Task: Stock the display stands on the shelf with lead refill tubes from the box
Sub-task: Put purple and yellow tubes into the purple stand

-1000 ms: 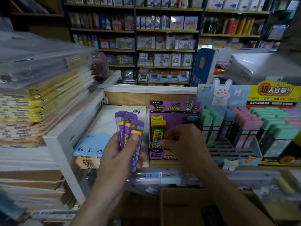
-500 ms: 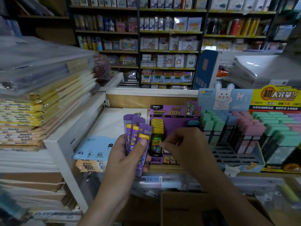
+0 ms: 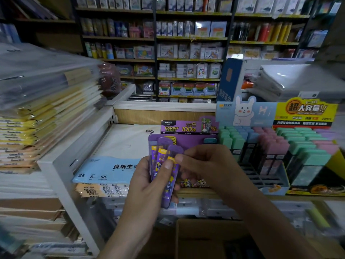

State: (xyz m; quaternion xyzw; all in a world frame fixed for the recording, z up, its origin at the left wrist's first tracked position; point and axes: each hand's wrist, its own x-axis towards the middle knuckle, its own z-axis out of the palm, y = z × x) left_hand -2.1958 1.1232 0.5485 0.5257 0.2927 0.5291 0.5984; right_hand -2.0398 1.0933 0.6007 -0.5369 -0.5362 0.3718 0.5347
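**Purple lead refill tubes (image 3: 161,156) fanned in front of the shelf**

We are holding three of the tubes upright in our left grip (image 3: 149,184), with the fingers curling round their lower halves and the thumb pressing across the front one. They are overlapping like cards, caps up, and sitting in the air just in front of the purple display stand (image 3: 186,127), hiding most of its slots.

Our right grip (image 3: 209,165) is closing on the front tube: the thumb and curled fingers are pinching its upper right edge, just above our left thumb.

The purple stand is sitting on the wooden shelf (image 3: 197,192). A few yellow-capped tubes (image 3: 172,139) are showing in it behind our fan.

Just beside it on the right, a pale blue display stand (image 3: 261,146) is carrying rows of green, blue and pink pastel packs. To the left, a blue B5 paper pack (image 3: 108,169) is lying flat. Beyond a white divider (image 3: 56,161), wrapped notebooks (image 3: 46,109) are piling high.

A cardboard box (image 3: 205,240) is sitting low between our forearms, its contents too dark to make out.
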